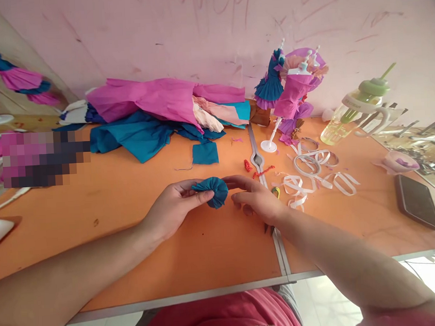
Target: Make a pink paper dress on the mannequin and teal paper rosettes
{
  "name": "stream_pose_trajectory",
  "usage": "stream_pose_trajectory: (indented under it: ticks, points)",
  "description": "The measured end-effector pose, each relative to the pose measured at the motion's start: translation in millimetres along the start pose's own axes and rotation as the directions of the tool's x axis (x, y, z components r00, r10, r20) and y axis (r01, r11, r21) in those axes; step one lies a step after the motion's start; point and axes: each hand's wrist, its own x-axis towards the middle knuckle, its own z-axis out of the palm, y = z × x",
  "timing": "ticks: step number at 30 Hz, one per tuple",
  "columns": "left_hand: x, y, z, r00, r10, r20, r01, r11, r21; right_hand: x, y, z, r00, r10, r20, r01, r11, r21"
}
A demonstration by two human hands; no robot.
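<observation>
A pleated teal paper rosette (219,192) is pinched between the thumb and fingers of my left hand (177,201), just above the orange table. My right hand (258,200) is at the rosette's right side with its fingers apart. Its index fingertip reaches the rosette's edge; whether it touches is hard to tell. Behind the rosette lies a small teal square (205,153) with a thread trailing to its left. Dark-bladed snips (275,193) with a yellow part lie partly hidden under my right wrist.
Magenta and teal sheets (144,101) are heaped along the wall. Small dressed doll stands (271,143) are at the back right, near white ribbon loops (307,164). A green-lidded bottle (356,107) and a phone (418,201) are farther right. A metal strip (256,159) crosses the orange table (135,264).
</observation>
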Motion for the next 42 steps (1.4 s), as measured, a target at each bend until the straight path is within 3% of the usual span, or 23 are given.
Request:
stream_pose_trajectory:
  ticks: [3, 7, 11, 14, 18, 24, 28, 31, 37, 39, 42]
  points:
    - [2.3, 0.4, -0.9, 0.999, -0.019, -0.041, 0.019, 1.0, -0.019, -4.2, -5.0, 7.1, 0.985, -0.152, -0.079, 0.13, 0.965, -0.229]
    - [3.1, -2.1, 0.0, 0.997, -0.018, -0.081, 0.014, 0.999, -0.047, -4.3, -3.4, 23.5, 0.972, -0.116, -0.206, 0.017, 0.904, -0.428]
    - [3.6, -2.0, -1.6, 0.998, -0.017, -0.062, 0.013, 0.998, -0.065, -6.3, -1.4, 23.9, 0.984, -0.124, -0.131, 0.039, 0.856, -0.516]
    - [3.2, 1.2, -3.3, 0.999, -0.044, 0.023, 0.045, 0.998, -0.044, -9.2, -5.1, 13.3, 0.971, -0.195, -0.137, 0.084, 0.82, -0.566]
    - [0.6, 5.0, -0.4, 0.972, -0.157, 0.174, 0.145, 0.986, 0.076, -10.1, -8.7, 7.2, 0.932, -0.349, -0.098, 0.202, 0.726, -0.657]
    - [-1.6, -3.7, 2.7, 0.961, -0.182, 0.209, 0.119, 0.953, 0.279, -10.2, -2.7, 18.5, 0.924, -0.38, -0.033, 0.221, 0.605, -0.765]
    - [0.3, -7.7, -1.3, 0.971, -0.158, 0.178, 0.116, 0.967, 0.225, -12.3, -7.7, 15.8, 0.938, -0.344, -0.054, 0.206, 0.674, -0.709]
    - [1.6, -6.6, -3.7, 0.987, -0.106, 0.117, 0.09, 0.986, 0.137, -10.7, -9.8, 11.8, 0.969, -0.238, -0.071, 0.133, 0.738, -0.662]
    - [2.6, -8.6, -3.2, 1.0, -0.017, -0.019, 0.018, 0.998, 0.057, -2.3, 3.0, 16.4, 0.99, -0.112, -0.085, 0.051, 0.85, -0.524]
    - [3.5, -9.3, -3.5, 1.0, -0.01, -0.007, 0.011, 0.998, 0.066, -2.1, 3.7, 16.7, 0.995, -0.081, -0.066, 0.038, 0.87, -0.492]
    - [4.6, -8.1, -4.2, 0.997, -0.041, 0.064, 0.034, 0.994, 0.108, -4.5, -0.2, 13.6, 0.989, -0.131, -0.065, 0.072, 0.827, -0.557]
